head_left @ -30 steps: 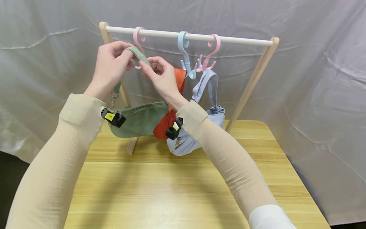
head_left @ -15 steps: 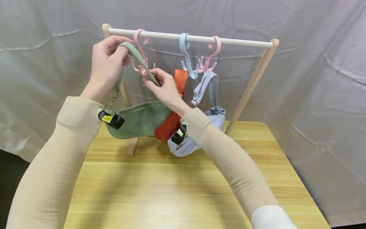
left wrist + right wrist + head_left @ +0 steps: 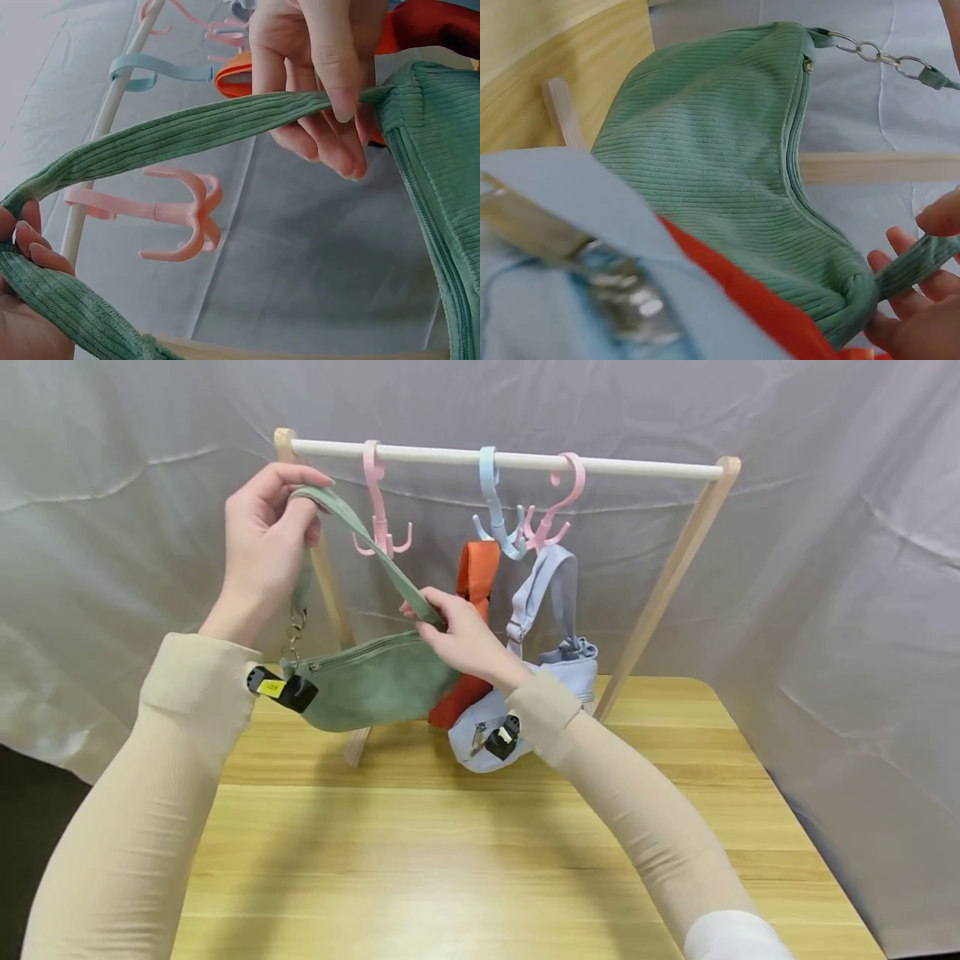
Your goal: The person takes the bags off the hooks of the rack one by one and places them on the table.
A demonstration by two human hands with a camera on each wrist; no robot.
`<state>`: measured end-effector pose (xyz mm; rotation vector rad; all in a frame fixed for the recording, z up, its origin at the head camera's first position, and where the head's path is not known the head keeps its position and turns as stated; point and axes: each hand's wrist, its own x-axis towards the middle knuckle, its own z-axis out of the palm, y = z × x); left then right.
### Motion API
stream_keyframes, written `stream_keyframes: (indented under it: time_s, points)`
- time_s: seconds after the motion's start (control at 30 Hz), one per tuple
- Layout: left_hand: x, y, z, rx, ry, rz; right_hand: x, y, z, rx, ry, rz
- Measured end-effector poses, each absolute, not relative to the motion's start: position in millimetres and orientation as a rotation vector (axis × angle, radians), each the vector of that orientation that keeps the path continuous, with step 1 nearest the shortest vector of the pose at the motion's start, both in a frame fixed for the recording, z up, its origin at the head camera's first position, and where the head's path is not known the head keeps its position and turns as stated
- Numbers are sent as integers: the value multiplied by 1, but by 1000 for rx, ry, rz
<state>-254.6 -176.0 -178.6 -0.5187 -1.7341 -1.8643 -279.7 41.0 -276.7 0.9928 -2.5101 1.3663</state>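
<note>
A green corduroy shoulder bag hangs above the table, its strap raised in a loop. My left hand holds the top of this loop between thumb and fingers. Lower down, near the bag's right end, my right hand pinches the strap; the left wrist view shows its thumb on top of the band. Behind the strap, a pink four-pronged hook hangs from the rail, apart from the green fabric. Metal rings join the bag's other end to the strap.
A white rail on wooden legs stands on the wooden table. Right of the green bag hang an orange bag from a blue hook and a pale blue bag under another pink hook. Grey cloth lies behind.
My right hand has slid down and right along the strap, away from my left hand. The left hand has shifted slightly left. The left pink hook, partly hidden before, now shows and has turned.
</note>
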Motion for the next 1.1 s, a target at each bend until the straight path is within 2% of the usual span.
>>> stream_keyframes:
  time_s: [0.77, 1.1]
  points:
    - [-251, -186, -190, -489, -1609, -1950, -262, 44, -311, 1024, -2795, 1146]
    - [-245, -197, -201, -471, -1593, -1940, -249, 34, -328, 958, -2688, 1350]
